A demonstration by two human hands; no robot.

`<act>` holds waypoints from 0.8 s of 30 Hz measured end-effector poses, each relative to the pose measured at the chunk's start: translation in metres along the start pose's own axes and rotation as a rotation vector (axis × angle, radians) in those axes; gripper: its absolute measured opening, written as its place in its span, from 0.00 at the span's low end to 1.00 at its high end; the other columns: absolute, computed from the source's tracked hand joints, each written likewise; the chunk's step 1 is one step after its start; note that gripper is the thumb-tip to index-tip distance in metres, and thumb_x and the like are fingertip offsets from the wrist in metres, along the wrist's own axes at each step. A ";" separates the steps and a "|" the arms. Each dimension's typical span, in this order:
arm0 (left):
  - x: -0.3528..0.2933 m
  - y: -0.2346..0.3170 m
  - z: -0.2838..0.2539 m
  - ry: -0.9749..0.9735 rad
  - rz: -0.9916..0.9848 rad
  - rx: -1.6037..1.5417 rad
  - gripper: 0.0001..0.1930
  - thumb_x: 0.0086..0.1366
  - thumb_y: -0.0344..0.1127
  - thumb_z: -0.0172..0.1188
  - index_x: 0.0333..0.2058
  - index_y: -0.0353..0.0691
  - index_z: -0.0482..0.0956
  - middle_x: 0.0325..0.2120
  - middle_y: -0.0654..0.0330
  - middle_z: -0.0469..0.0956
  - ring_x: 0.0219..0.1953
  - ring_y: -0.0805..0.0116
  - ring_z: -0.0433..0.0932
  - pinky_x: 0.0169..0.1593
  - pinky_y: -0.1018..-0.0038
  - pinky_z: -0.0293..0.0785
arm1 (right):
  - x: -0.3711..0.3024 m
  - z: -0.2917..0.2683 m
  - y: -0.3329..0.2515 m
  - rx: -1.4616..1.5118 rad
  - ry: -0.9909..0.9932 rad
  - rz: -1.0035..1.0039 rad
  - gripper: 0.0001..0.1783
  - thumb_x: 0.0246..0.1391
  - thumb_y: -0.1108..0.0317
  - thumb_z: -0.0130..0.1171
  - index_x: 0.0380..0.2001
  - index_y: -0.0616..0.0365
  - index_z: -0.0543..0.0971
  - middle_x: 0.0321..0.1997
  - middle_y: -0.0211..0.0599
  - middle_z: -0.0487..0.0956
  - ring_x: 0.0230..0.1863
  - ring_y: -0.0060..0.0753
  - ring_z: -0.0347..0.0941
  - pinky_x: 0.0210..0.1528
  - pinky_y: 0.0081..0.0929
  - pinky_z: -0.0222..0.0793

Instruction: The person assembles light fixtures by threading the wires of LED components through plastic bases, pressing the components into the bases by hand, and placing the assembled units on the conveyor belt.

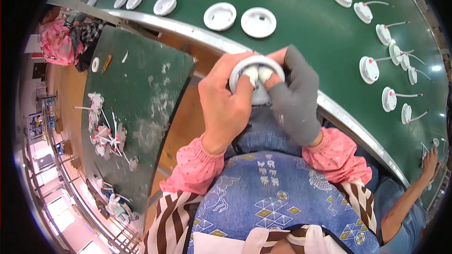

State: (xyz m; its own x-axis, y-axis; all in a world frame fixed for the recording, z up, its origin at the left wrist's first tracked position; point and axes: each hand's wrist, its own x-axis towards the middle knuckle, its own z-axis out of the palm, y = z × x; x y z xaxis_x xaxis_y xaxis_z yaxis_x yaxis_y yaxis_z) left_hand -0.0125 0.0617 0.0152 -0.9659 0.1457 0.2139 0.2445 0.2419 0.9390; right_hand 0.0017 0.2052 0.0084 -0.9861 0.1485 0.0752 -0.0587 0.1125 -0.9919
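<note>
Between my two hands I hold a round white plastic housing (260,96), shaped like a shallow cup with a raised rim, close to the belt's metal edge. My left hand (228,96) is bare except for a white cover on the thumb, and its fingers wrap the housing's left side. A grey glove covers my right hand (296,101), whose thumb also wears a white tip. Both thumbs press down inside the housing. What lies under the thumbs is hidden. Just beyond my hands, a white round housing (258,22) and another white housing (220,16) lie on the green belt.
The green belt (301,28) has a metal edge rail (348,120). Several white discs with wired tails, such as this one (369,70), lie at right. A side table (141,80) bears a wire pile (107,134). A co-worker's hand (430,162) is far right; another person (61,40) sits left.
</note>
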 end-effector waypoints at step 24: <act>0.020 0.013 -0.003 -0.004 0.169 0.101 0.27 0.57 0.18 0.55 0.57 0.31 0.73 0.38 0.55 0.76 0.40 0.64 0.77 0.38 0.71 0.75 | 0.022 -0.013 0.003 0.107 0.053 -0.124 0.17 0.52 0.80 0.56 0.47 0.66 0.76 0.38 0.40 0.81 0.37 0.26 0.78 0.42 0.27 0.75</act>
State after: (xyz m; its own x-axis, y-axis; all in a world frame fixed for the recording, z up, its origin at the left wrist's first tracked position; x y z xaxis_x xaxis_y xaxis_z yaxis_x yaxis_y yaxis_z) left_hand -0.0291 0.0645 0.0326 -0.9103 0.1958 0.3648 0.4103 0.3088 0.8581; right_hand -0.0187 0.2216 0.0081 -0.9608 0.1924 0.1997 -0.1980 0.0280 -0.9798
